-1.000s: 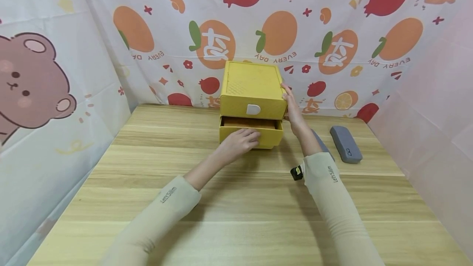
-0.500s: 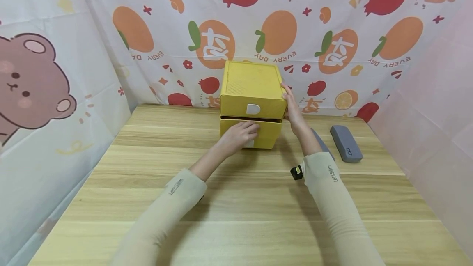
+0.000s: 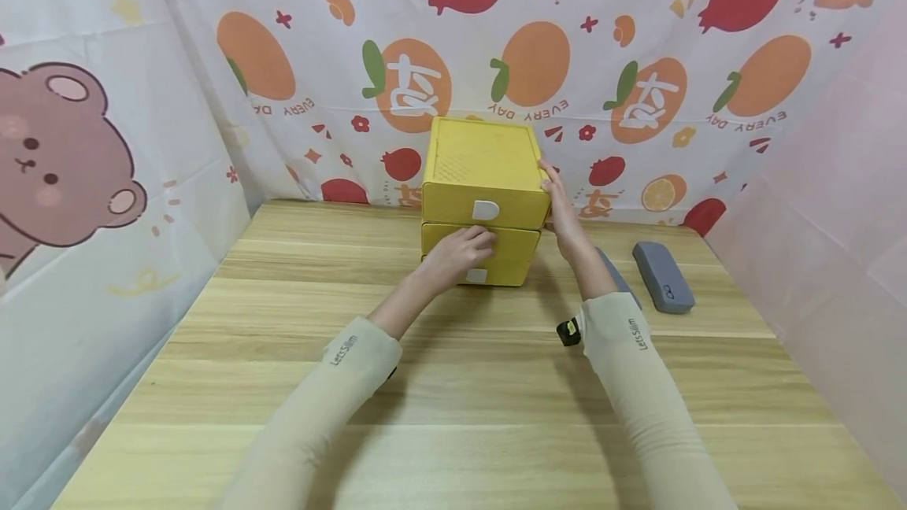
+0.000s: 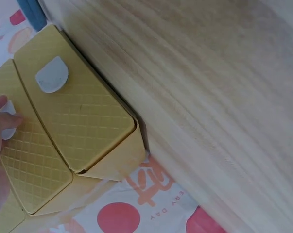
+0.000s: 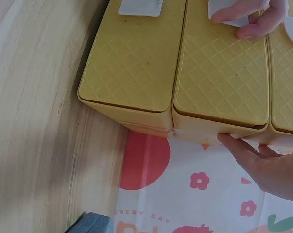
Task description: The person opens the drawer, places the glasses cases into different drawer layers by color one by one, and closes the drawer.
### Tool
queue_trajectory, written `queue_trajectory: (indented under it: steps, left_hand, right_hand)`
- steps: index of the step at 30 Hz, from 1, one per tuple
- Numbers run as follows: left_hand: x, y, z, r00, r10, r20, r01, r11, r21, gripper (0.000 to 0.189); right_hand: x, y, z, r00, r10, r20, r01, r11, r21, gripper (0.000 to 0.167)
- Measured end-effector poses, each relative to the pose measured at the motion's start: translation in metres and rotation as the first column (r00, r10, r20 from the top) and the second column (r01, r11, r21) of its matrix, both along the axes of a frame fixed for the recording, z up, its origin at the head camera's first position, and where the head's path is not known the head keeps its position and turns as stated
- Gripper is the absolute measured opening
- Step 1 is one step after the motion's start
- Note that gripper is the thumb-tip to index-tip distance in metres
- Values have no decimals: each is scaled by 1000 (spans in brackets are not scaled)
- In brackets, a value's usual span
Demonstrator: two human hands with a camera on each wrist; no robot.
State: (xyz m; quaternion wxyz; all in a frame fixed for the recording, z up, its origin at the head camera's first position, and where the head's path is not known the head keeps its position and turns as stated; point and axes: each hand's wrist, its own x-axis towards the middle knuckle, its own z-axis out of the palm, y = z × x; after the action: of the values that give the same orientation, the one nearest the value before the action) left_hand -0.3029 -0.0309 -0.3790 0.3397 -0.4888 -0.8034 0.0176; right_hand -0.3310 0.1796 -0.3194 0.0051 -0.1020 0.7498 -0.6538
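Observation:
A yellow drawer box [image 3: 489, 156] with three stacked drawers stands against the back cloth. Each drawer front bears a white tab. My left hand [image 3: 453, 258] is at the middle drawer [image 4: 34, 155], its fingertips pressing on the front around the white tab [image 4: 8, 119]. All three fronts sit nearly flush. Below the left hand shows the bottom drawer's tab [image 3: 476, 275]. My right hand [image 3: 562, 215] lies along the box's right side, fingers extended and touching the side wall, as the right wrist view also shows.
A grey glasses case [image 3: 664, 278] lies on the wooden table [image 3: 453, 400] to the right. Beside it, another grey object [image 3: 619, 278] is partly hidden behind the right forearm. Cloth printed with fruit [image 3: 534, 61] hangs close behind the box.
The middle drawer has slid inward from standing out, with the inside showing, to nearly flush. My left hand moved forward with it. The right hand stayed at the box's side.

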Motion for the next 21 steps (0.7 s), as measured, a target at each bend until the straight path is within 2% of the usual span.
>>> queue_trajectory:
  steps: [3, 7, 9, 12, 14, 15, 17, 19, 20, 21]
  left_hand:
    - [2, 1, 0, 1000, -13, 14, 13, 999, 42, 15]
    - [5, 4, 5, 997, -47, 54, 37, 983, 180, 16]
    - [8, 4, 12, 996, -77, 45, 62, 962, 267, 20]
    - [10, 3, 29, 995, -101, 1, 91, 906, 413, 25]
    - [11, 0, 44, 997, -76, 6, 62, 848, 526, 26]
    - [10, -2, 51, 998, -56, 32, 27, 809, 587, 26]
    - [7, -7, 64, 991, -32, 130, -70, 706, 705, 27]
    - [1, -13, 75, 964, -31, 265, -196, 592, 782, 27]
    - [-2, -16, 79, 940, -45, 339, -264, 536, 802, 28]
    - [-5, -20, 82, 906, -72, 416, -332, 487, 808, 28]
  right_hand:
    - [9, -2, 9, 1000, 9, 12, -9, 1000, 5, 55]
    - [12, -3, 13, 1000, 18, 19, -18, 1000, 5, 56]
    - [6, -1, 7, 1000, 19, 15, -19, 1000, 3, 56]
    - [-1, 1, 0, 1000, 15, 10, -15, 1000, -6, 55]
    - [-2, 1, -1, 1000, 10, 6, -10, 1000, -5, 55]
    - [-2, 0, -1, 1000, 8, 5, -8, 1000, -4, 55]
    - [-1, 0, -1, 1000, 4, -2, -4, 1000, -8, 55]
    - [-1, 0, -2, 1000, 2, -5, -2, 1000, -9, 55]
    - [-1, 0, -2, 1000, 2, -5, -2, 1000, -10, 55]
    - [-1, 0, -2, 1000, 2, -5, -2, 1000, -13, 55]
